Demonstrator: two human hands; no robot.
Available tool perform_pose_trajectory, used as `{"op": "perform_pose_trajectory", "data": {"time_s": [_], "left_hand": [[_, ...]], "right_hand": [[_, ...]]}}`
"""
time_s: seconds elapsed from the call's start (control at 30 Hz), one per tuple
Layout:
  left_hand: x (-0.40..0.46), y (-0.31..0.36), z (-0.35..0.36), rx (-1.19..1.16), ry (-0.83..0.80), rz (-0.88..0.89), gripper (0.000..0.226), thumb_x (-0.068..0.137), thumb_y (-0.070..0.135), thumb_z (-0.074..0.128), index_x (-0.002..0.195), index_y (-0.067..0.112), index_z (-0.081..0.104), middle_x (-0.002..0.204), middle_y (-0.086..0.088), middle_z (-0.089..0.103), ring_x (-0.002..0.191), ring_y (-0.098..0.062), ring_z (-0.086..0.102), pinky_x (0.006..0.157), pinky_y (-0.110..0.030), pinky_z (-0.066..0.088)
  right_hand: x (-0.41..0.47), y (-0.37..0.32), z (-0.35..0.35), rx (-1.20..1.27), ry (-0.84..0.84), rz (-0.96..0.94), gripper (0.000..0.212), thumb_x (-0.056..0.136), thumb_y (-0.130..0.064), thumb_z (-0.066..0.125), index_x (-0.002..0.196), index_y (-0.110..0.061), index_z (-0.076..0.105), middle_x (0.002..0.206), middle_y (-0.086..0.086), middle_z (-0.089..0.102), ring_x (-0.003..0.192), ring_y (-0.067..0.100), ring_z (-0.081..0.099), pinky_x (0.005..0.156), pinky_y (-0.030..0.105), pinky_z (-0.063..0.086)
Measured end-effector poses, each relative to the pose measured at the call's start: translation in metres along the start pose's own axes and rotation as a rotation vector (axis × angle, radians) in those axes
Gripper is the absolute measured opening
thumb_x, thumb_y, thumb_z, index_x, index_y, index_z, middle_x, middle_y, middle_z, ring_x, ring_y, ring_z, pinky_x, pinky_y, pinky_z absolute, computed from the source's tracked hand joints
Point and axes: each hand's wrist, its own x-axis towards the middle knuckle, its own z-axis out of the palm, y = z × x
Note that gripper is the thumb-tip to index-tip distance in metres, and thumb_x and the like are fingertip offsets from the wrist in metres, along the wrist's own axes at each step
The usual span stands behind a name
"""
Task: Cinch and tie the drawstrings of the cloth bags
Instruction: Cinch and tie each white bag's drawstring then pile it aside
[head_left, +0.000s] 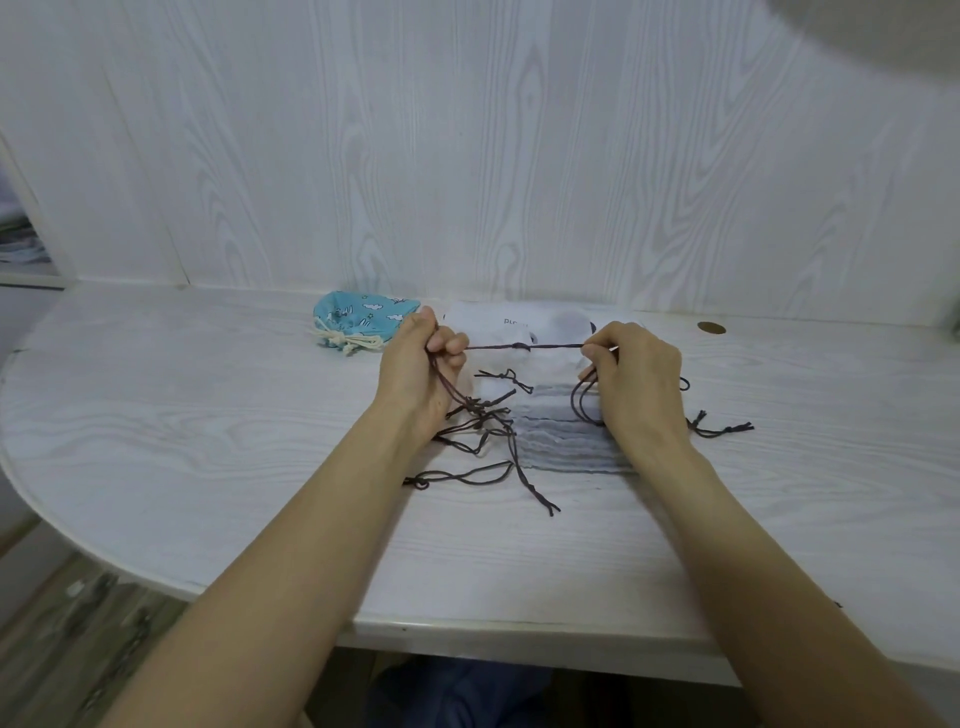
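Both forearms are reaching over the table (208, 415); the left hand (421, 364) and right hand (636, 374) are pinching a dark drawstring (524, 346) taut above stacked white bags (566, 431), a blue bag (358, 322) lying far left.

The stack of cloth bags (563, 436) is lying at the middle of the desk (208, 415), its far end reaching toward the wall (467, 156). Both hands are hovering over it, the left hand (421, 374) at its left edge, the right hand (634, 374) at its right edge. A drawstring (524, 346) is stretching taut between them, above the stack's far part. Loose cords (483, 441) are trailing off the stack's left side onto the desk, near the left wrist; more are lying right of the right wrist. A tied pouch (358, 319) is sitting left of the stack, just beyond the left hand, close to the wall. A round hole (711, 327) is sitting far right on the desk.
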Motion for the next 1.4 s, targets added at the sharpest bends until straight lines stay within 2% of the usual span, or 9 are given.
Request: {"op": "perform_pose_trajectory", "data": {"time_s": [0.17,0.3,0.37,0.53,0.73,0.83,1.1,1.17,1.4], "left_hand": [[0.002,0.004,-0.002,-0.032,-0.009,-0.01,0.032,0.102,0.012,0.033,0.07,0.016,0.034,0.044,0.006,0.032,0.039,-0.007,0.038,0.039,-0.014,0.032],[0.001,0.007,-0.002,0.054,-0.061,-0.03,0.028,0.101,0.02,0.038,0.073,0.016,0.041,0.048,0.006,0.044,0.047,-0.007,0.05,0.043,-0.014,0.041],[-0.002,0.008,0.0,0.133,-0.069,-0.033,0.027,0.1,0.026,0.042,0.075,0.016,0.045,0.055,0.006,0.055,0.055,-0.006,0.06,0.046,-0.014,0.046],[-0.013,0.005,0.01,0.288,-0.141,-0.039,0.029,0.096,0.03,0.048,0.072,0.017,0.056,0.067,0.006,0.065,0.066,-0.006,0.063,0.052,-0.015,0.047],[-0.018,-0.003,0.015,0.325,-0.236,-0.057,0.017,0.094,0.017,0.051,0.084,0.013,0.065,0.081,0.005,0.072,0.067,-0.003,0.061,0.058,-0.014,0.048],[-0.02,-0.005,0.016,0.321,-0.256,-0.027,0.013,0.094,0.011,0.051,0.09,0.012,0.063,0.081,0.004,0.073,0.066,-0.003,0.062,0.061,-0.015,0.048],[-0.022,-0.007,0.015,0.409,-0.235,0.053,0.016,0.095,0.019,0.05,0.083,0.016,0.061,0.06,0.009,0.054,0.051,-0.001,0.047,0.041,-0.011,0.033],[-0.022,-0.008,0.015,0.405,-0.272,0.054,0.015,0.095,0.015,0.049,0.091,0.016,0.064,0.063,0.007,0.053,0.052,-0.001,0.046,0.042,-0.011,0.032],[-0.02,-0.015,0.012,0.549,-0.426,0.131,0.032,0.099,0.005,0.038,0.115,0.02,0.06,0.069,0.005,0.058,0.061,-0.005,0.045,0.054,-0.016,0.033]], "right_hand": [[0.003,0.004,-0.002,-0.013,-0.027,0.015,0.016,0.091,-0.001,0.05,0.081,-0.003,0.064,0.078,0.01,0.066,0.078,0.022,0.059,0.061,0.016,0.03],[0.002,0.005,-0.006,0.118,-0.07,0.128,0.013,0.087,-0.011,0.057,0.079,-0.009,0.068,0.067,0.001,0.066,0.069,0.013,0.063,0.063,0.009,0.039],[0.002,0.003,-0.009,0.312,-0.099,0.219,0.011,0.085,-0.015,0.061,0.076,-0.011,0.068,0.069,-0.002,0.067,0.066,0.009,0.065,0.062,0.016,0.045],[0.005,-0.008,-0.017,0.955,-0.252,0.377,0.018,0.09,-0.014,0.056,0.072,-0.016,0.061,0.102,0.002,0.072,0.07,0.009,0.067,0.052,0.016,0.044],[0.007,-0.012,-0.013,1.352,-0.386,0.441,0.013,0.094,-0.008,0.048,0.088,-0.005,0.059,0.1,0.012,0.072,0.068,0.006,0.068,0.052,0.012,0.048],[0.005,-0.013,-0.011,1.312,-0.407,0.428,0.01,0.091,-0.004,0.052,0.091,-0.007,0.061,0.091,0.007,0.073,0.067,0.008,0.068,0.056,0.014,0.051],[-0.002,-0.018,-0.004,1.008,-0.379,0.337,0.011,0.089,-0.016,0.06,0.084,-0.014,0.068,0.067,-0.003,0.064,0.047,0.008,0.049,0.05,0.016,0.044],[-0.001,-0.016,-0.003,0.988,-0.364,0.313,0.013,0.09,-0.015,0.059,0.085,-0.014,0.07,0.068,-0.005,0.061,0.048,0.006,0.045,0.052,0.016,0.041],[0.0,-0.015,0.0,1.033,-0.361,0.269,0.024,0.091,0.004,0.051,0.104,-0.011,0.065,0.078,0.0,0.07,0.057,0.003,0.054,0.062,0.014,0.049]]}}
